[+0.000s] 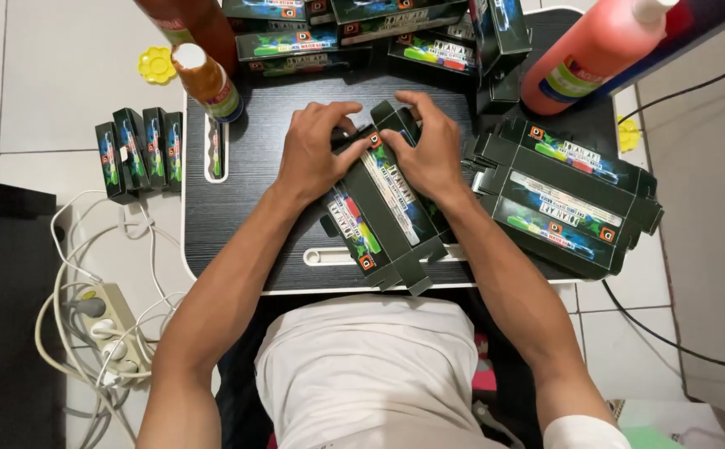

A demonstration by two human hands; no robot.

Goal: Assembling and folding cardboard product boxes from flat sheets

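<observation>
Both hands gripping dark long carton, flat cartons stacked right

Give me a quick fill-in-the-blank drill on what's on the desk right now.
1. Both hands, left and right, press on a dark ____ at the middle of the desk.
2. The stack of flat boxes lies on the person's ____ side.
3. The row of four upright boxes stands on the ____, off the desk.
4. The big bottle at the top right is ____ in colour.

Missing words: box; right; floor; red
</observation>
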